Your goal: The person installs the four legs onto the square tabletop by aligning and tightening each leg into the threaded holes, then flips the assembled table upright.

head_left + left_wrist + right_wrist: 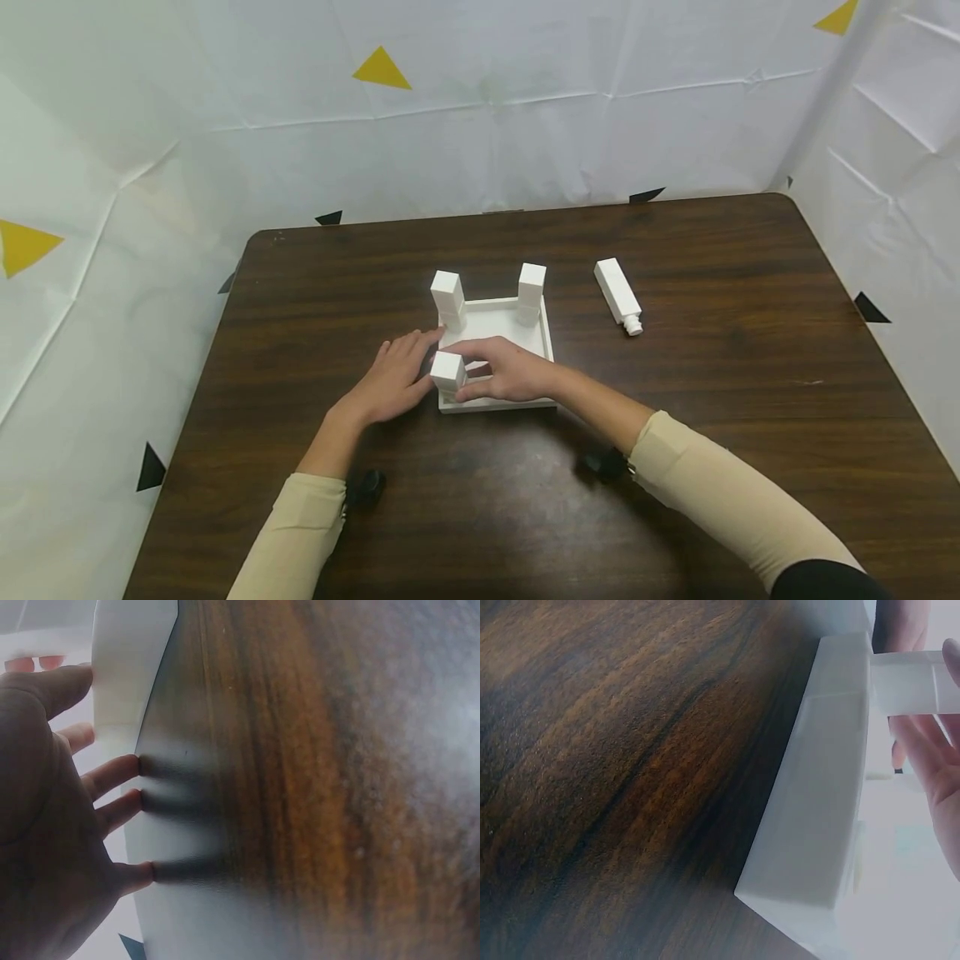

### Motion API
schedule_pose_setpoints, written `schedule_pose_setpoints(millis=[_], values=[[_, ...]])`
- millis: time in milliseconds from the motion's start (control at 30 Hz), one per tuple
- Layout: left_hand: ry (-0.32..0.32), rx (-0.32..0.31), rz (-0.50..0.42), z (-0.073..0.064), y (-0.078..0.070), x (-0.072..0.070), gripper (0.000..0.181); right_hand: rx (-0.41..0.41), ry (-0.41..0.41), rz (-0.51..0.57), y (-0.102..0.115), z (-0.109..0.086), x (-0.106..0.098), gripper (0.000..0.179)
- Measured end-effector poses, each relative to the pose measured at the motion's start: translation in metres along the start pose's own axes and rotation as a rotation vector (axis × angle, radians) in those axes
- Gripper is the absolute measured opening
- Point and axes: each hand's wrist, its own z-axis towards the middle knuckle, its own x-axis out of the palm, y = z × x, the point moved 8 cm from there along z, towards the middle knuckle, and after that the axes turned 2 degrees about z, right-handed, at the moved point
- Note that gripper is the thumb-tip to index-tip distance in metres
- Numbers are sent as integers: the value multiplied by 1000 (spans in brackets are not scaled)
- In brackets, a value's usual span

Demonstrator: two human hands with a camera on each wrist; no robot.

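Observation:
A shallow white square tray-like piece (498, 406) lies on the table, with upright white square legs at three of its corners. My right hand (513, 369) reaches across it and grips the near-left leg (448, 372) between thumb and fingers. In the right wrist view that leg (904, 682) rises from the corner behind the tray's side wall (810, 787). My left hand (393, 382) lies on the left, its fingers spread and touching the tray's left side. Two more legs, far-left (447, 293) and far-right (532, 287), stand untouched.
A loose white leg (618, 292) with a threaded-looking end lies on the dark wood table (712, 350), right of the tray. White sheeting (487, 150) with yellow and black triangles surrounds the table's back and sides.

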Motion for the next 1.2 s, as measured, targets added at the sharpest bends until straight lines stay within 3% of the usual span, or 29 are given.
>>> schedule_pose_setpoints(millis=[200, 333, 600, 700, 800, 900, 967, 1100, 1200], values=[[3, -7, -3, -1, 0, 0, 67, 53, 3, -35, 4, -7, -7, 63], [3, -11, 2, -1, 0, -1, 67, 84, 8, -57, 13, -19, -23, 56], [-3, 0, -2, 0, -2, -2, 67, 108, -30, -84, 35, -51, -77, 39], [-9, 7, -4, 0, -2, -2, 68, 161, -17, -99, 34, -65, -98, 31], [0, 3, -5, 0, 0, 0, 68, 238, -24, -191, 25, -79, -123, 24], [5, -1, -3, 0, 1, 2, 67, 332, -138, -322, 10, -95, -152, 17], [7, -4, 1, 0, 2, 2, 67, 396, -298, -411, 0, -106, -173, 15], [4, 1, 2, 2, 2, 3, 67, 542, -616, -522, -21, -133, -204, 30], [8, 0, -4, 2, 1, 3, 67, 632, -684, -561, -42, -144, -211, 51]])
